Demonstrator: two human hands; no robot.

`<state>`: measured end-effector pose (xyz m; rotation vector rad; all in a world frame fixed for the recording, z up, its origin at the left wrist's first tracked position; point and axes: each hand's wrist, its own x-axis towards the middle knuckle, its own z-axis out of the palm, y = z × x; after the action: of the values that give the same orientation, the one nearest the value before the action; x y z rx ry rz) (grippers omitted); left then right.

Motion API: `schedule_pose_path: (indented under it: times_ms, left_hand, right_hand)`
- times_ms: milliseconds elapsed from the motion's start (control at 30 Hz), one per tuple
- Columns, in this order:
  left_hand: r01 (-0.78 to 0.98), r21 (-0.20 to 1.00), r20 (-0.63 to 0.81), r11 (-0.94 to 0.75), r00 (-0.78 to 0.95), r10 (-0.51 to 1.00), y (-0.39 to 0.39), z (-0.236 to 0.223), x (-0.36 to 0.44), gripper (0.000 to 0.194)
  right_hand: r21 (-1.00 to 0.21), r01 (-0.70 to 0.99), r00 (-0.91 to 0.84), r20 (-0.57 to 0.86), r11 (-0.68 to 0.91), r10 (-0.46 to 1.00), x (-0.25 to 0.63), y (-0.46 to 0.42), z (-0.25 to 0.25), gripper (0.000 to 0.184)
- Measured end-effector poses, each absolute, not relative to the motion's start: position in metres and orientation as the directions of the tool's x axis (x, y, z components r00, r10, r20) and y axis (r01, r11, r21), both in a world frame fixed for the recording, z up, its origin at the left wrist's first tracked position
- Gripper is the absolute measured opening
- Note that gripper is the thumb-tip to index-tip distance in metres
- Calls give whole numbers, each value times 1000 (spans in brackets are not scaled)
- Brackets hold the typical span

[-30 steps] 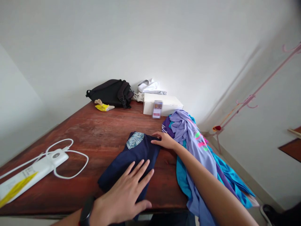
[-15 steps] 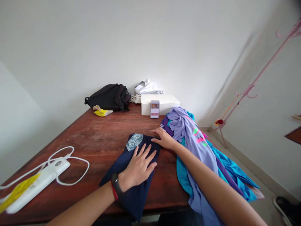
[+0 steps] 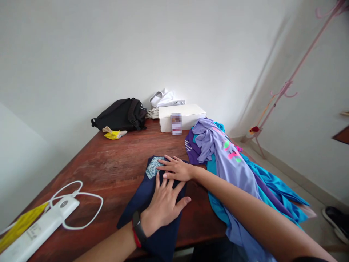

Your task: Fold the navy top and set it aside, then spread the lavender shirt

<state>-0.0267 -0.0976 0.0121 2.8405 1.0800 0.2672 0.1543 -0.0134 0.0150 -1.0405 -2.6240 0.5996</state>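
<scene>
While both flat, unclenched palms, left hand [image 3: 163,203] and right hand [image 3: 177,170], are pressing the folded navy garment [image 3: 152,203], a clothes pile [image 3: 231,163] is lying unfolded on the bench [image 3: 109,163].

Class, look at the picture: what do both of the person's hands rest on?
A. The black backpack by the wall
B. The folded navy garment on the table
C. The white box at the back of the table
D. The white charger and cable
B: the left hand and the right hand both lie flat on the folded navy garment, on the wooden table, apart from the other options' things.
</scene>
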Motion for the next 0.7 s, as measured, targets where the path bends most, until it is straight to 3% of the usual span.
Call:
schedule_pose_path:
  times_ms: [167, 333, 500, 600, 700]
  left_hand:
    - [559, 163, 111, -813, 809, 578, -127, 14, -44, 85]
    - [552, 163, 58, -818, 822, 566, -141, 31, -72, 70]
    - [712, 115, 225, -693, 661, 716, -107, 34, -95, 49]
    - [754, 108, 210, -648, 620, 756, -84, 24, -99, 53]
    - [764, 89, 155, -639, 624, 766, -74, 11, -99, 60]
  right_hand:
    - [-431, 610, -709, 77, 664, 701, 155, -13, 17, 59]
    - [-389, 631, -697, 95, 671, 711, 154, -18, 20, 61]
    - [-299, 682, -637, 206, 668, 743, 148, -23, 33, 56]
    - [-291, 675, -628, 255, 678, 735, 141, -28, 36, 53]
    - [-335, 650, -659, 199, 682, 725, 136, -33, 29, 64]
